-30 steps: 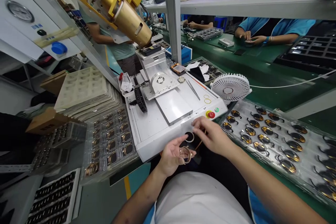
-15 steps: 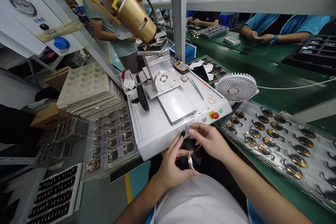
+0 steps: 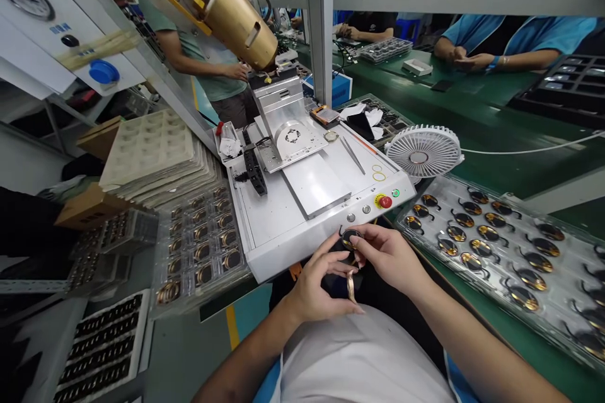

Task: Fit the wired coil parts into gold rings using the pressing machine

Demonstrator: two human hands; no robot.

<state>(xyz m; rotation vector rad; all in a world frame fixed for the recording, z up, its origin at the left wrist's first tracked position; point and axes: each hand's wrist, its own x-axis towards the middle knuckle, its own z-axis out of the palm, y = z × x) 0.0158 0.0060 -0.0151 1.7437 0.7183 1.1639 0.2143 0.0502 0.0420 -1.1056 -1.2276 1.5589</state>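
My left hand point(image 3: 309, 286) is closed around a narrow gold-coloured ring point(image 3: 350, 288), standing on edge between thumb and fingers. Its fingertips also touch the left side of a small round black part point(image 3: 350, 238) with a gold-coloured patch and a thin dark tail. My right hand point(image 3: 390, 258) pinches that round part from the right, thumb on its upper face. Both hands are in front of a white machine base point(image 3: 283, 252), above my lap. Fingers partly hide the ring's far side and the round part's lower edge.
A clear tray point(image 3: 501, 271) of similar round parts lies right; another tray point(image 3: 189, 264) holds gold-rimmed rings left. On the machine are tweezers point(image 3: 352, 155), a red button point(image 3: 385, 202) and a metal fixture point(image 3: 288, 132). A white fan point(image 3: 423, 150) stands beside it. Co-workers sit opposite.
The round black part has turned to show its flat face, and my right hand has closed on its edge. The ring has shifted slightly right with my left hand. The camera view shifted slightly.
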